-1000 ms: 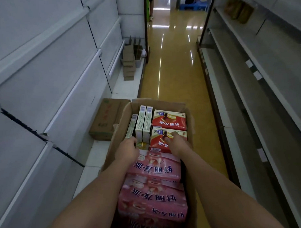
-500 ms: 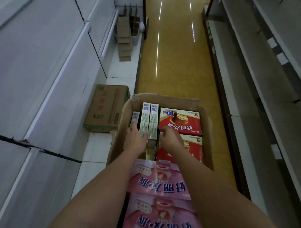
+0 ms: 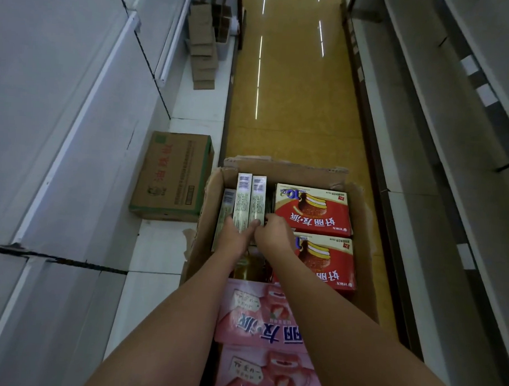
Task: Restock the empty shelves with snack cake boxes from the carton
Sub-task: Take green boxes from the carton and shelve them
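Gripping upright snack cake boxes (image 3: 250,201), both hands (image 3: 234,238) meet inside carton (image 3: 359,225).

An open brown cardboard carton (image 3: 359,225) stands on the glossy yellow aisle floor (image 3: 294,101), packed with two flat red snack cake boxes (image 3: 313,212) on its right, three narrow boxes standing on edge with pale printed sides up (image 3: 243,198) on its left, and pink snack cake boxes (image 3: 260,314) nearest the camera. The left hand (image 3: 234,235) and the right hand (image 3: 275,234) meet at the near ends of the upright boxes, fingers curled on them. A closed brown shipping case with green edging (image 3: 173,175) lies on the white base shelf (image 3: 198,107) at left, folded cardboard pieces (image 3: 202,46) stacked farther along, and grey bare shelves (image 3: 451,142) run along the right.
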The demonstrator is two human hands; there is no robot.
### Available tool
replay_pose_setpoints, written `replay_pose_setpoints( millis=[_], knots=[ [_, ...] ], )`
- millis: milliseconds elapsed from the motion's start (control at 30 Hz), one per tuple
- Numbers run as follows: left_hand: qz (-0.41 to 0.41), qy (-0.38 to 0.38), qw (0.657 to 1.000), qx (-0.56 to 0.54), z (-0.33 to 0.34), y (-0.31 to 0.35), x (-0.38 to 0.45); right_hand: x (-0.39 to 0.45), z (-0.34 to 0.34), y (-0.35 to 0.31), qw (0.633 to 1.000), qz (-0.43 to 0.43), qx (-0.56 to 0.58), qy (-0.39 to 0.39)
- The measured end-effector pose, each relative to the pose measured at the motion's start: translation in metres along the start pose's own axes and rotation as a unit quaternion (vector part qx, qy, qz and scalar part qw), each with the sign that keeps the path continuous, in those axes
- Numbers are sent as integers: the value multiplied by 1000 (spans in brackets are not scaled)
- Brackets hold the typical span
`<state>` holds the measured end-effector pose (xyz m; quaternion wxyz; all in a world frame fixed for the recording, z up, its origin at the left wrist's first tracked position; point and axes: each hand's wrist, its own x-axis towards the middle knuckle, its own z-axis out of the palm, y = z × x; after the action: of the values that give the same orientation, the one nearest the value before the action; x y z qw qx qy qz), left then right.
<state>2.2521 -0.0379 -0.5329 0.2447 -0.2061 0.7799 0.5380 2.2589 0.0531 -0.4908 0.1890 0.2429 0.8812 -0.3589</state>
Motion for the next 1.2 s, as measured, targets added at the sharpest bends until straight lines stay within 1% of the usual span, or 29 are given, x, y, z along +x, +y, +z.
replay_pose_setpoints(
  millis=[67,133,200,300,367,467,567,667,733,767,800,833,900,933,1000,1067,1133,1200],
  knots=[
    [-12,9,1000,2,-4,-1,-6,-2,4,-3,1000,1,28,-11],
    [-14,26,1000,-8,-8,-4,-11,-6,6,-5,999,-9,51,-6],
    [-9,29,999,-37,-14,-9,-18,-13,5,-6,997,-17,70,-2],
    [0,18,993,-113,-27,-10,-32,-27,0,-10,992,-35,117,-30],
    [8,7,991,-134,-36,-7,-44,-40,-4,-15,986,-49,150,-56],
    [-1,-22,987,-162,-46,1,-65,-57,-12,-15,982,-76,155,-75],
    [-4,-57,979,-196,-49,8,-92,-71,-25,-4,978,-105,168,-68],
    [-9,-66,975,-214,-44,13,-114,-82,-42,4,979,-115,162,-52],
    [-18,-73,965,-250,-40,18,-131,-92,-55,11,984,-100,146,-20],
    [-24,-78,959,-270,-38,22,-139,-94,-60,16,985,-79,153,-6],
    [-27,-92,954,-285,-37,25,-146,-98,-67,20,982,-41,185,-11],
    [-28,-110,949,-296,-35,28,-153,-101,-76,26,971,-12,238,-29],
    [-23,-143,941,-305,-30,37,-169,-111,-96,36,936,27,343,-77],
    [-20,-150,941,-303,-28,43,-176,-115,-105,43,922,40,376,-82],
    [-14,-153,943,-296,-23,53,-187,-122,-123,58,904,65,420,-50],
    [-5,-161,949,-270,-19,64,-197,-128,-140,73,871,76,484,-40],
    [7,-174,955,-242,-15,74,-201,-138,-154,89,823,69,560,-62],
    [21,-197,956,-217,-9,86,-206,-151,-166,105,771,42,632,-61]
  ],
)
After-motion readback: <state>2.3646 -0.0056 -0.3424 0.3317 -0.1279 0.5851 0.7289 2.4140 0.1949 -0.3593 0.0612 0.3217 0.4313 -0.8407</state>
